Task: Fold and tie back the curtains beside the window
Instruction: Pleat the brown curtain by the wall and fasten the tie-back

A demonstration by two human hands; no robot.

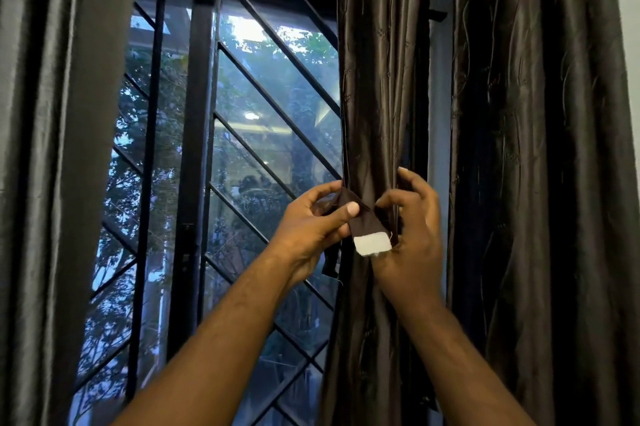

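Observation:
A dark brown satin curtain hangs gathered into a narrow bunch just right of the window. A dark brown tie-back strap with a white patch at its end crosses the front of the bunch at mid height. My left hand pinches the strap on the bunch's left side, thumb on top. My right hand wraps around the bunch's right side, fingers curled on the fabric and the strap. A loose strap end dangles below my left hand.
The window has black diagonal metal bars and a dark frame. A grey curtain hangs at the far left. Another dark curtain hangs at the right, beside a pale wall.

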